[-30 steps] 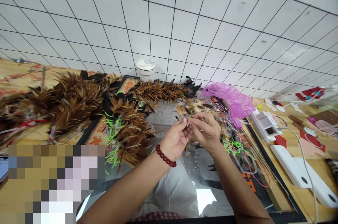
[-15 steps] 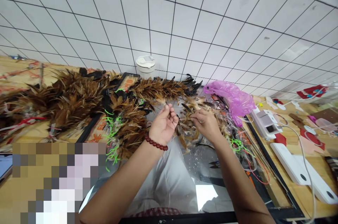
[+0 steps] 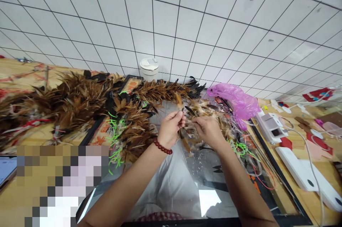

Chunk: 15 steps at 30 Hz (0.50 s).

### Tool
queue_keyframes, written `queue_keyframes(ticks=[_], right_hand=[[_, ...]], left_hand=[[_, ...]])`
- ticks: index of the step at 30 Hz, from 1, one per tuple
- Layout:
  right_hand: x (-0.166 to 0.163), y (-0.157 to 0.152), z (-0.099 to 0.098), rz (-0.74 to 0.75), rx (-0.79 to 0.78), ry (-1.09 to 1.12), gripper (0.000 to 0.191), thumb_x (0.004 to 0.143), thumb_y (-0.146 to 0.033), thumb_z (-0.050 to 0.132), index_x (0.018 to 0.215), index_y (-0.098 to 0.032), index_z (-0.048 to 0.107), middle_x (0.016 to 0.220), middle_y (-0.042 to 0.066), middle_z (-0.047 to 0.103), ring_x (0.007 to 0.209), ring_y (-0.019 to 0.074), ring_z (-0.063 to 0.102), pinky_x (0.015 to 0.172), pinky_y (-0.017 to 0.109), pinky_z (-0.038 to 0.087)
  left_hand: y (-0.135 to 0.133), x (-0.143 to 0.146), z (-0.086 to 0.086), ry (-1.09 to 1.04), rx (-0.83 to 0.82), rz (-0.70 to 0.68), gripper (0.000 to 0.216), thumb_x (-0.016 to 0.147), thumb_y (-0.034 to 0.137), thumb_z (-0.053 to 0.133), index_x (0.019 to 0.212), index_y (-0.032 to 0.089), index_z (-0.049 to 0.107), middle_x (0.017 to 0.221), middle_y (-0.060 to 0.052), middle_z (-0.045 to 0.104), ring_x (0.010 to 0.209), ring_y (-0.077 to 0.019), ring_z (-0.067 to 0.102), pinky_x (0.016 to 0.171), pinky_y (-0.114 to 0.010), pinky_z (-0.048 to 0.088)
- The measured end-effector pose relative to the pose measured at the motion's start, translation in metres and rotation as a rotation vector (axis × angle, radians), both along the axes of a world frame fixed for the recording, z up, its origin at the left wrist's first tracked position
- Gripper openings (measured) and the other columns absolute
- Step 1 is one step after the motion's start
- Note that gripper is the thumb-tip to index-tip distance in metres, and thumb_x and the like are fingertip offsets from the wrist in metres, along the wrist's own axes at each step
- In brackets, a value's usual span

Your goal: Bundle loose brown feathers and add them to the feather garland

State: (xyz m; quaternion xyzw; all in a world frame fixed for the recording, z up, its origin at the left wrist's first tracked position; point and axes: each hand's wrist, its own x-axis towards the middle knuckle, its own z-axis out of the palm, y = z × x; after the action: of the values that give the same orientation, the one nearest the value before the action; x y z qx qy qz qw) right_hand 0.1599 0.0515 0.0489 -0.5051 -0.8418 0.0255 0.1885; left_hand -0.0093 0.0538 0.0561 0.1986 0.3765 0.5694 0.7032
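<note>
My left hand [image 3: 171, 128], with a dark red bead bracelet [image 3: 162, 147] on its wrist, pinches a small brown feather [image 3: 179, 102] that points up from its fingertips. My right hand [image 3: 208, 129] sits just to the right, its fingers in a loose heap of brown and black feathers [image 3: 199, 110], pinching some of them. Both hands hover over a glossy transparent sheet [image 3: 184, 180] on the table. Long bundles of brown feathers [image 3: 80, 102] tied with green string lie to the left and behind.
A white lidded cup [image 3: 149, 69] stands against the tiled wall. A pink plastic bag [image 3: 236, 100] lies at the right, then white devices with cables [image 3: 269, 125] and red felt pieces [image 3: 316, 141] on the wooden table. Black snips [image 3: 221, 168] lie on the sheet.
My hands were together, then my left hand moved left to the feather bundle and came back holding a single feather upright. My right hand stayed in the loose heap.
</note>
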Motion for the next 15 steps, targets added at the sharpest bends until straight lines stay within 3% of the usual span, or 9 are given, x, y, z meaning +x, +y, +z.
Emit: queue_keyframes(ticks=[5,10,15], right_hand=[[-0.004,-0.011,0.016,0.123,0.188,-0.018,0.020,0.092,-0.014,0.049,0.098,-0.019,0.067,0.096,0.006,0.068,0.088,0.0201,0.054,0.078,0.033,0.037],[-0.004,-0.011,0.014,0.113,0.346,-0.003,0.015,0.092,-0.015,0.051,0.096,-0.018,0.065,0.093,0.006,0.067,0.088,0.0211,0.053,0.077,0.035,0.037],[-0.002,-0.007,0.012,0.126,0.376,0.052,0.011,0.092,-0.016,0.053,0.093,-0.019,0.064,0.091,0.006,0.069,0.088,0.0201,0.057,0.078,0.034,0.040]], left_hand=[[0.002,0.006,-0.017,0.388,0.225,-0.002,0.016,0.071,0.027,0.073,0.065,0.013,0.068,0.065,0.000,0.063,0.065,-0.0096,0.056,0.064,-0.021,0.045],[0.001,0.005,-0.019,0.474,0.205,-0.211,0.020,0.074,0.031,0.066,0.063,0.014,0.066,0.057,0.000,0.061,0.053,-0.0103,0.053,0.052,-0.022,0.044],[-0.002,0.004,-0.012,0.494,0.253,-0.312,0.023,0.076,0.027,0.063,0.057,0.013,0.064,0.055,-0.001,0.059,0.050,-0.0087,0.052,0.048,-0.019,0.042]])
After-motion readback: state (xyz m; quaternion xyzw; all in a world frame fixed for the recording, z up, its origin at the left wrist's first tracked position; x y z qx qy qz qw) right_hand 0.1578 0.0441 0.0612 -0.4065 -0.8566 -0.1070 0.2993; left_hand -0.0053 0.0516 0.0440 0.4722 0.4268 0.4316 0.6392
